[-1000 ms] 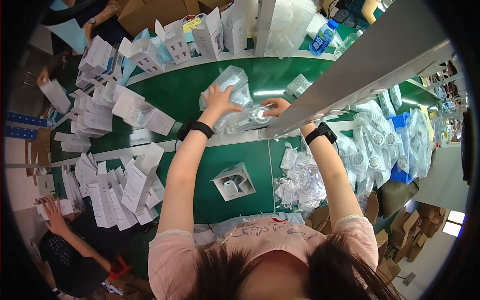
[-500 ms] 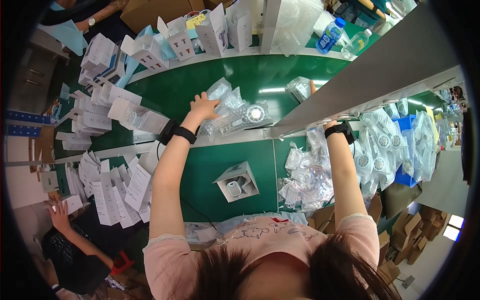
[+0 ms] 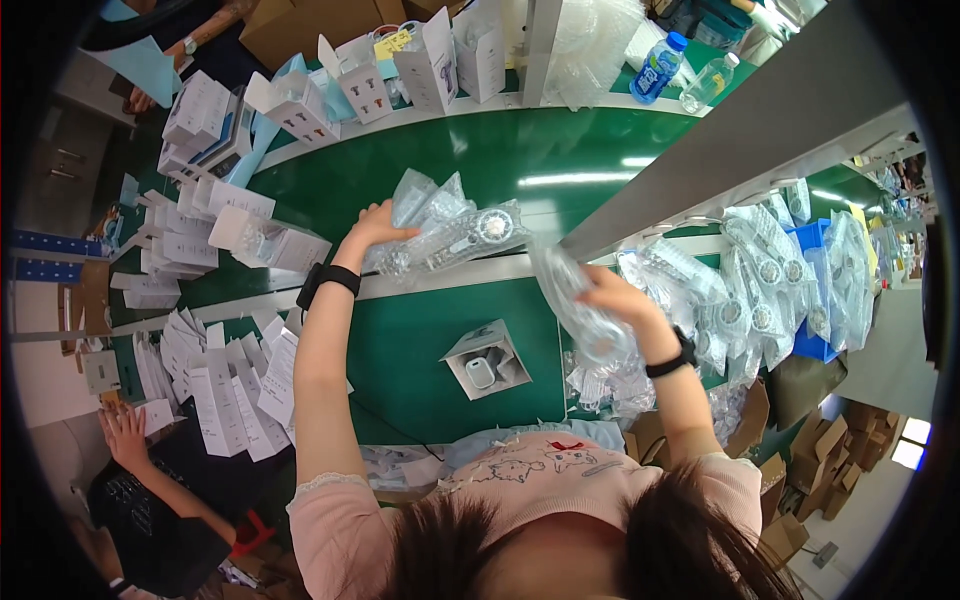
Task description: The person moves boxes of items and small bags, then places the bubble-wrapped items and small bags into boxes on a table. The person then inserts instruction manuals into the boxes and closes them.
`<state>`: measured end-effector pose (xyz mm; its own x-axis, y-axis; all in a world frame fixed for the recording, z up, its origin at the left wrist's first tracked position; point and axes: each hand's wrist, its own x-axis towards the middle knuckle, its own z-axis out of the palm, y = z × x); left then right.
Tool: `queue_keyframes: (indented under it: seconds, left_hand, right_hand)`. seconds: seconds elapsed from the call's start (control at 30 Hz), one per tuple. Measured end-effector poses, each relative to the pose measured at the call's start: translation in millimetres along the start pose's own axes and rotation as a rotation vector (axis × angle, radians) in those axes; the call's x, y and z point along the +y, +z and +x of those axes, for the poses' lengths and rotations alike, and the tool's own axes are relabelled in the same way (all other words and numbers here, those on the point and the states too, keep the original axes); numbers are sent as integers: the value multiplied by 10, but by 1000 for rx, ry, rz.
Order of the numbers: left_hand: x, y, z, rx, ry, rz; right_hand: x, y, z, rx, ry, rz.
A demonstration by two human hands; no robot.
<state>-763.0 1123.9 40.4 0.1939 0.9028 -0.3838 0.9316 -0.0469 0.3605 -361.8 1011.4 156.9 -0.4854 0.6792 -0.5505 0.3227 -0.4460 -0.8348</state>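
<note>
My left hand lies round the left end of a small pile of bubble-wrap bags on the green bench, thumb on the near side and fingers at the far side. One bag shows a device with a round, slotted white face. My right hand grips another clear bubble-wrap bag, smeared by motion, hanging over the bench edge strip. Between my arms, an open white box holds a pale rounded item.
A grey metal beam slants across the right. Bagged devices pile up by a blue bin; small clear packets lie nearer. White cartons and folded leaflets crowd the left. Two bottles stand at the back.
My right hand has drawn back toward me from behind the beam, bringing a bubble-wrap bag. My left hand and the pile under it have shifted a little left.
</note>
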Motion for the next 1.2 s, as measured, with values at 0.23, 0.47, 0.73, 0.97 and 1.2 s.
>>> queue_keyframes:
  seconds: [0.23,0.47,0.73,0.97,1.2]
  left_hand:
    - [199,-227,-96,-326,-211,-282]
    - [331,-66,-432,-235,-329,-924]
    - [-95,325,-398,-301,-359,-1795]
    - [159,46,-290,-383,-268,-1655]
    - [211,-321,-302,-239,-153,-1599]
  right_hand:
    - [57,580,355,226,-35,299]
    - [204,676,1459,150,-103,762]
    - [308,744,1763,-160,-137,1054]
    - [172,781,1753,-215,-248,983]
    - [-325,783,1683,-296,-391,923]
